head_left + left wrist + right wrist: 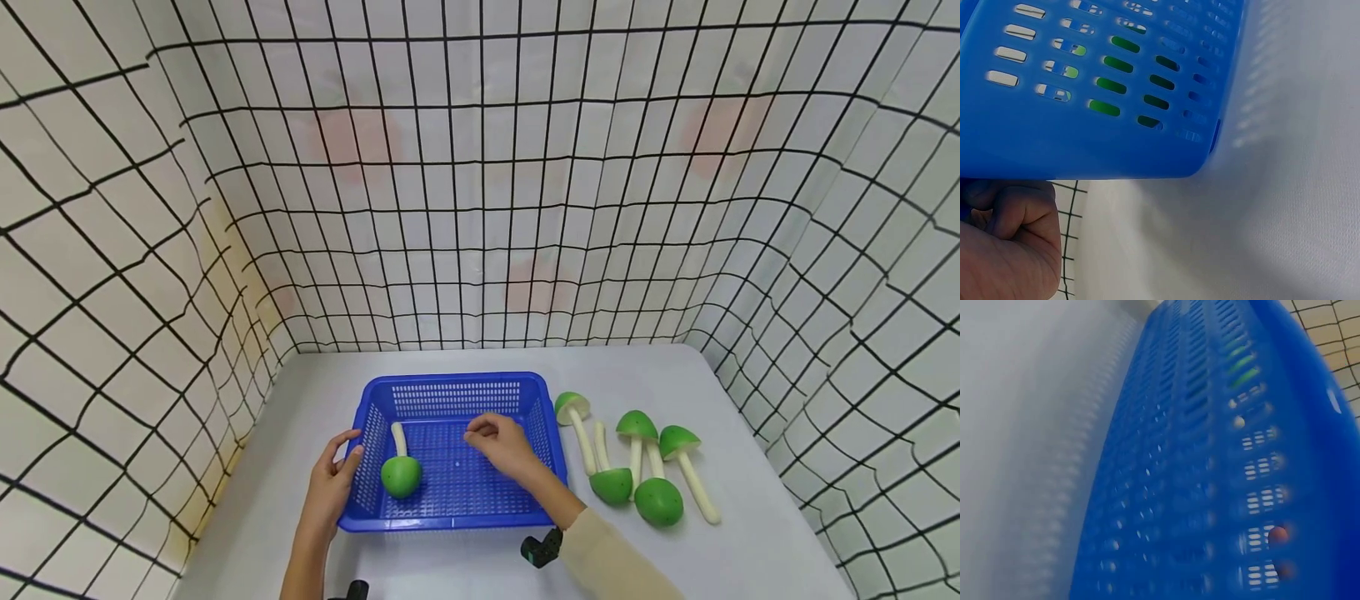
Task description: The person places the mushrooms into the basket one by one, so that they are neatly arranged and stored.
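Observation:
A blue plastic basket [450,523] with slotted walls stands on the white table. One toy mushroom [401,477] with a green cap and pale stem lies inside its left part, stem pointing to the back. My left hand [330,487] holds the basket's left rim; the left wrist view shows curled fingers [1025,209] at the rim's edge. Over the right half of the basket, my right hand [501,444] hovers with loosely bent fingers and no object visible in them. Through the slots in the right wrist view, two fingertips [1278,535] show.
Several more green-capped mushrooms [658,502] lie close together on the table, right of the basket. Black wire grid [480,208] walls enclose the table at the back and both sides. Small black devices [542,548] sit at both wrists.

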Demonstrator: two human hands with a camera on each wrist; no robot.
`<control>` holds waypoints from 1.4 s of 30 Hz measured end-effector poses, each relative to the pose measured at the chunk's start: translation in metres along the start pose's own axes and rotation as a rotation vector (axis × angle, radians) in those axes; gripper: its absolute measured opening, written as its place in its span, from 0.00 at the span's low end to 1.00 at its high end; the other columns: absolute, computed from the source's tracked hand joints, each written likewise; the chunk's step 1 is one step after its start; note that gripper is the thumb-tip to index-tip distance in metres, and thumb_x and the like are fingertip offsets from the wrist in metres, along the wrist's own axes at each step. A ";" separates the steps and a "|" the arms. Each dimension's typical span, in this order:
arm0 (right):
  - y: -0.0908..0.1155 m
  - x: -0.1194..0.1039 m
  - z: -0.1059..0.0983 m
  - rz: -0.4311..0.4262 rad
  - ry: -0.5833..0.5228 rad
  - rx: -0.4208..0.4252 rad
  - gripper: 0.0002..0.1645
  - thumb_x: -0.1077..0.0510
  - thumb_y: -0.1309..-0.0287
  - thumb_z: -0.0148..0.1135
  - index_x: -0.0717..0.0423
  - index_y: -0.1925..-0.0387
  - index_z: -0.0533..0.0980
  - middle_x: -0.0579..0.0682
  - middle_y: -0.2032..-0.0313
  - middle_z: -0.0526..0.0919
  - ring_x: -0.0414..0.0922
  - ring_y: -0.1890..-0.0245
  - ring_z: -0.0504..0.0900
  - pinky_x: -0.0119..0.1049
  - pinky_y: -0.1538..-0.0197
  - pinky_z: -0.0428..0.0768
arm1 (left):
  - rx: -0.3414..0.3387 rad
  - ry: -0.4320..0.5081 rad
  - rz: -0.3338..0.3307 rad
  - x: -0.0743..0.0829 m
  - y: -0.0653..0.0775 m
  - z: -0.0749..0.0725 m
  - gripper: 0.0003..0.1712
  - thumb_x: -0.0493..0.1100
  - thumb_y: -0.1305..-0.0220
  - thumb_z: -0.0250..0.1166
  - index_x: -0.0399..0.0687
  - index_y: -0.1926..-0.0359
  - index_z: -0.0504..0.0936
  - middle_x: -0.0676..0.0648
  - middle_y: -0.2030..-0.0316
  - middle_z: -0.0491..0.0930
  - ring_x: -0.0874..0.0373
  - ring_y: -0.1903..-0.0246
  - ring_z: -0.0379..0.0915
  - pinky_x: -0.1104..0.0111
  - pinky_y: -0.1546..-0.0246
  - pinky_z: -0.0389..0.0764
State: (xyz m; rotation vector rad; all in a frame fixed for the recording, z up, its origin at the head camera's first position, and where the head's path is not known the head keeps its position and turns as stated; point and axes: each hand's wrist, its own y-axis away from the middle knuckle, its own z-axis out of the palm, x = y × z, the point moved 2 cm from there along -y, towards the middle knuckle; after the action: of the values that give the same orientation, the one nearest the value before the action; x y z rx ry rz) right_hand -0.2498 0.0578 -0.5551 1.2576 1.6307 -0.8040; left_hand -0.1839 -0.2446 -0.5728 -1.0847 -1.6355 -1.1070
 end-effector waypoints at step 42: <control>0.050 0.019 -0.154 0.005 0.003 0.118 0.22 0.53 0.31 0.66 0.62 0.43 0.77 0.58 0.48 0.84 0.50 0.48 0.83 0.28 0.50 0.81 | -0.005 -0.023 0.002 0.001 0.001 0.001 0.31 0.60 0.23 0.55 0.61 0.25 0.65 0.27 0.40 0.77 0.45 0.54 0.84 0.55 0.58 0.88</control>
State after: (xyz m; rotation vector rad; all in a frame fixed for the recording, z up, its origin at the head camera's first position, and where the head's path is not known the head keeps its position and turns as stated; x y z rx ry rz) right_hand -0.2431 0.2146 -0.5122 1.3449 1.6008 -0.9069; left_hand -0.1833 -0.2436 -0.5719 -1.1058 -1.6500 -1.1019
